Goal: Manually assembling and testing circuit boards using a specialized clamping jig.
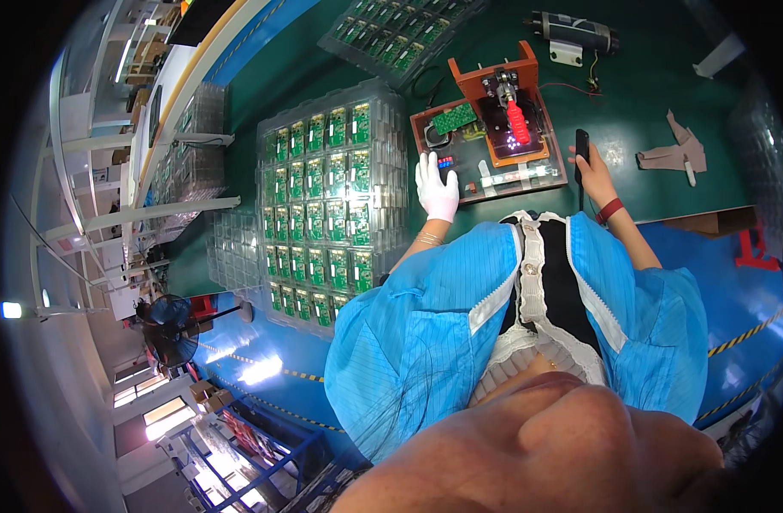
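Note:
My left hand point(437, 190), in a white glove, lies at the left front corner of a brown test fixture point(545, 175). Its fingers are stretched out and hold nothing. A red-handled toggle clamp point(516, 122) rises from the fixture, above a lit spot with small white lights. Beside my left fingertips glows a small red and blue display point(445, 162). A green circuit board point(454, 119) sits at the fixture's back left. My bare right hand point(597, 178) is closed around a slim black handheld device point(582, 147), upright in the view, just right of the fixture; its exact kind I cannot tell.
Left of the fixture stands a stack of clear trays point(330, 205) filled with green circuit boards. Another loaded tray point(391, 38) lies farther back. A black cylindrical device with wires point(575, 32) sits at the back right, and a greyish-brown cloth point(675, 154) lies on the right of the green table.

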Action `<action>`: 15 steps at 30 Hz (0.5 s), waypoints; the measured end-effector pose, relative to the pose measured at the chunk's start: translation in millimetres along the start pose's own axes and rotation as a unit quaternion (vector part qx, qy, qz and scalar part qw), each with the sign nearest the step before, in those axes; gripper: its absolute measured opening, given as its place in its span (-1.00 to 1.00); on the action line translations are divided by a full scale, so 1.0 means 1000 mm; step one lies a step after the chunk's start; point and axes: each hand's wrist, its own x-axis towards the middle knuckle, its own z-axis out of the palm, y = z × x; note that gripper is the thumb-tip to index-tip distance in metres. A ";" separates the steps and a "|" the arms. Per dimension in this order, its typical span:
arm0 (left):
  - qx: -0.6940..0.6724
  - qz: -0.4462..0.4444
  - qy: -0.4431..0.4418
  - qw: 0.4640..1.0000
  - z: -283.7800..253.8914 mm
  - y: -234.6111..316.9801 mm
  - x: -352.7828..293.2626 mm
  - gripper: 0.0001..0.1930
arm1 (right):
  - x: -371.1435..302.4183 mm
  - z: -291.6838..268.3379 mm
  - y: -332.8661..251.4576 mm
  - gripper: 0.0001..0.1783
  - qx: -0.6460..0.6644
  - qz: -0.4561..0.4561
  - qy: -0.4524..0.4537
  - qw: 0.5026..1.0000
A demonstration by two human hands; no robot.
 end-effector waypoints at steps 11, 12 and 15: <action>-0.006 -0.005 -0.003 1.000 0.000 0.000 0.000 -0.41 | -0.005 -0.006 -0.034 -0.71 0.091 0.113 -0.062 0.987; -0.006 -0.006 -0.004 1.000 -0.001 0.000 0.000 -0.41 | -0.006 -0.006 -0.035 -0.72 0.086 0.111 -0.059 0.988; -0.007 -0.005 -0.004 1.000 -0.001 0.000 0.000 -0.41 | -0.006 -0.006 -0.035 -0.72 0.074 0.107 -0.055 0.990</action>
